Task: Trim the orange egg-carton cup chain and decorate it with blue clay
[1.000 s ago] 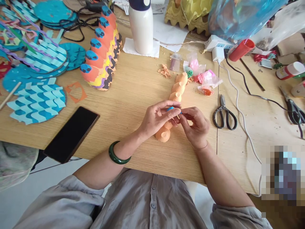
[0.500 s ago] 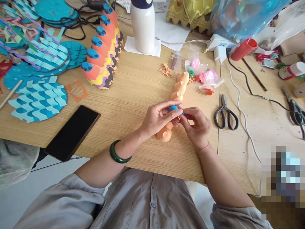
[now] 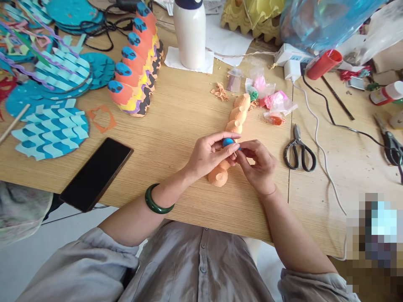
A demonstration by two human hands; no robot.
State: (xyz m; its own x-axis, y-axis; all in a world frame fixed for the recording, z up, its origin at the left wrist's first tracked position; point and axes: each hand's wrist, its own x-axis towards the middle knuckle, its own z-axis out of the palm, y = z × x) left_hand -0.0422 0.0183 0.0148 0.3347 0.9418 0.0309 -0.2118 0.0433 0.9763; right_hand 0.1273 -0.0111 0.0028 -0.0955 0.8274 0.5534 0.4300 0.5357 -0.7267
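A small lump of blue clay (image 3: 228, 143) is held between my two hands. My left hand (image 3: 208, 154) wraps its fingers and thumb round it, while my right hand (image 3: 258, 162) pinches its right side at the fingertips. Beneath and behind the hands lies a bumpy peach-coloured strip (image 3: 238, 113), whose middle they partly hide. Orange shavings (image 3: 220, 92) and small bags of pink clay (image 3: 278, 101) lie beyond it.
Scissors (image 3: 299, 152) lie right of my hands, near a white cable (image 3: 321, 147). A black phone (image 3: 97, 174) is at left. Behind stand a painted orange carton piece (image 3: 129, 90) and a white bottle (image 3: 190, 40). Blue paper discs (image 3: 52, 134) fill the far left.
The blue lump has shifted slightly left between my fingers, and less blue shows at my right fingertips. Both hands keep nearly the same place.
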